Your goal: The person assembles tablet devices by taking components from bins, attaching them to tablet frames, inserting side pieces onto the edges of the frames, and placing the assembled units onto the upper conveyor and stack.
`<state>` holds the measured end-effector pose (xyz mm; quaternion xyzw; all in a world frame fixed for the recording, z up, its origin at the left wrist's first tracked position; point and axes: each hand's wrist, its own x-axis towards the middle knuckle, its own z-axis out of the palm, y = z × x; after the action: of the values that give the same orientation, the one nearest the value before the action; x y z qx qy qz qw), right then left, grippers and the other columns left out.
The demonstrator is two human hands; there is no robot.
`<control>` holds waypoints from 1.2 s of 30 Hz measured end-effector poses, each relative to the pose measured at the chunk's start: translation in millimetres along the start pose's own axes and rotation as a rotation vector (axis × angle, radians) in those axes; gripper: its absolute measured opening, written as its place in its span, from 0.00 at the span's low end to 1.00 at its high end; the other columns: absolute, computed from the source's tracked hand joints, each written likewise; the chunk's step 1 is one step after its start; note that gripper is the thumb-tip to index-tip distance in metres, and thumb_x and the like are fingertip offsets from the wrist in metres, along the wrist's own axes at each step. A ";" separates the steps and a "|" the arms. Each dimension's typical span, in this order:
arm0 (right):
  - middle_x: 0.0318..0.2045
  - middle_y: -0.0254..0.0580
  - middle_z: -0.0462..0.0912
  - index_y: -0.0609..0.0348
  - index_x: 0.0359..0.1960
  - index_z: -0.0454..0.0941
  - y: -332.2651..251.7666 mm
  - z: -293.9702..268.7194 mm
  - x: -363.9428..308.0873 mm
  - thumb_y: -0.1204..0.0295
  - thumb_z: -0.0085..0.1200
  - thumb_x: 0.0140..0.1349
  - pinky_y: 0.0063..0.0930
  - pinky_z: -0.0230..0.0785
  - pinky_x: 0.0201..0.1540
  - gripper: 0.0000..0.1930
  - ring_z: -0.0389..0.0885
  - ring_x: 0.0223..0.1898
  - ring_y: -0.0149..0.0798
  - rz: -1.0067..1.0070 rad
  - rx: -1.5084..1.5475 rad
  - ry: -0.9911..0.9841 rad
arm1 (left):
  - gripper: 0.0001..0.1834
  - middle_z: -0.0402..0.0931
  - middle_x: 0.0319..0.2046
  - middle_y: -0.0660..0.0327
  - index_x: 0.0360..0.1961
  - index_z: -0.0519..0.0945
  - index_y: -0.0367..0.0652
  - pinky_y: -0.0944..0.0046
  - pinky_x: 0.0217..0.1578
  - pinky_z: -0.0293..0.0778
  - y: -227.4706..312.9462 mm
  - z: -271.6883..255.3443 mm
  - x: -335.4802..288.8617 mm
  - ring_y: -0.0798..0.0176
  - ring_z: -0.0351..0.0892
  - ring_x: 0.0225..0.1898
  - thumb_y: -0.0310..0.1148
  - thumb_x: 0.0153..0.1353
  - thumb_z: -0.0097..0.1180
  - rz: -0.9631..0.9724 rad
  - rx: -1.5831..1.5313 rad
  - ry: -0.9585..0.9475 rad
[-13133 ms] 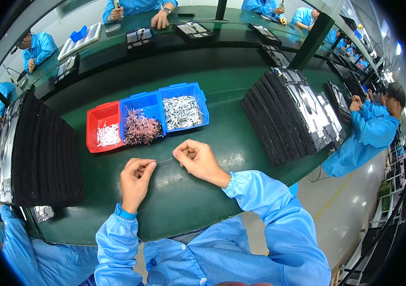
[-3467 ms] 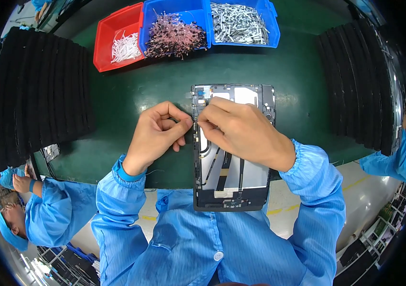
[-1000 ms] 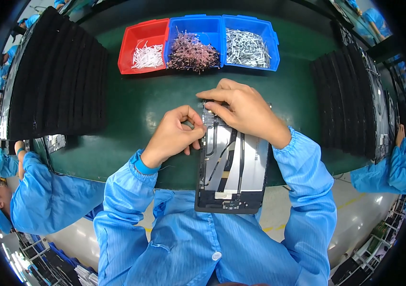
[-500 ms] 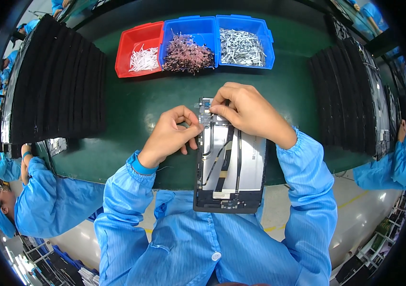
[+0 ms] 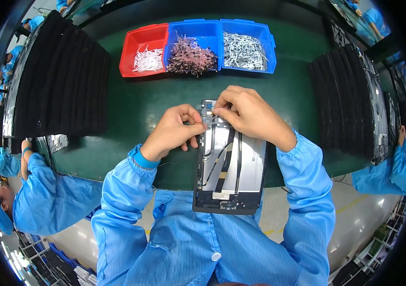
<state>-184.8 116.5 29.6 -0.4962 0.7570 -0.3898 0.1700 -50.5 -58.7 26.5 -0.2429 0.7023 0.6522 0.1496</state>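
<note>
Tablet (image 5: 231, 167) with its back off at the centre of the frame, over the green table (image 5: 279, 90), lower end reaching past the near edge toward the blue coat (image 5: 184, 233). Right hand (image 5: 255, 117) across its upper part, thumb and forefinger bent together in a pinch near the upper-left corner — on what, too small to make out. Left hand (image 5: 174, 131) just left of there, thumb and forefinger pressed together at the tablet's left edge; impossible to say whether on anything thin. Changed since a second ago: right forefinger no longer stretched beyond the top edge, now drawn back to the thumb, with more of that corner in sight. Hardly any shift in the left hand. Likely close fingertip work at the corner, with both pinches near each other. At upper centre, side by side: red bin (image 5: 143, 35) of white pieces (image 5: 148, 60), blue bin of pink and black wires (image 5: 192, 56), second blue bin of silvery pieces (image 5: 245, 51). Tall black stacks at left (image 5: 55, 81) and right (image 5: 343, 95) — both well apart from the tablet
</note>
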 end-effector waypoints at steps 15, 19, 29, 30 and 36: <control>0.34 0.42 0.81 0.60 0.34 0.85 28.8 -58.6 26.9 0.71 0.60 0.62 0.38 0.74 0.35 0.06 0.83 0.33 0.44 0.066 -0.516 0.491 | 0.13 0.76 0.28 0.63 0.38 0.72 0.40 0.72 0.14 0.72 -4.3 -7.1 -1.2 0.71 0.78 0.19 0.34 0.63 0.63 0.066 -0.074 -0.073; 0.37 0.41 0.79 0.58 0.37 0.83 25.7 -57.1 35.8 0.71 0.59 0.62 0.43 0.77 0.38 0.06 0.84 0.37 0.49 -0.019 -0.735 0.372 | 0.15 0.76 0.27 0.62 0.36 0.72 0.40 0.73 0.13 0.72 -12.2 -11.2 -3.0 0.71 0.78 0.19 0.40 0.66 0.63 0.114 -0.105 -0.067; 0.36 0.46 0.80 0.59 0.37 0.82 22.2 -58.4 34.4 0.71 0.58 0.63 0.44 0.77 0.36 0.06 0.84 0.36 0.52 0.061 -0.835 0.346 | 0.16 0.76 0.25 0.61 0.33 0.73 0.38 0.72 0.14 0.71 -23.1 -16.2 1.2 0.73 0.77 0.19 0.40 0.66 0.63 0.211 -0.206 -0.074; 0.36 0.46 0.81 0.59 0.36 0.82 19.1 -59.1 31.4 0.72 0.58 0.63 0.43 0.76 0.35 0.05 0.83 0.35 0.52 0.074 -0.837 0.406 | 0.16 0.76 0.25 0.61 0.33 0.73 0.38 0.72 0.14 0.71 -25.1 -16.0 1.4 0.73 0.77 0.19 0.40 0.66 0.63 0.209 -0.210 -0.072; 0.30 0.42 0.84 0.65 0.36 0.80 -12.3 -30.2 4.3 0.75 0.60 0.64 0.25 0.68 0.27 0.05 0.78 0.24 0.28 0.138 -0.117 0.435 | 0.13 0.78 0.29 0.63 0.41 0.77 0.35 0.75 0.17 0.70 -20.6 -1.4 -2.6 0.75 0.76 0.22 0.35 0.67 0.63 0.363 -0.356 0.045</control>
<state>-198.5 122.9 58.9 -0.3567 0.8291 -0.4306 0.0001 -37.1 -60.3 10.7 -0.1498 0.6116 0.7762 -0.0309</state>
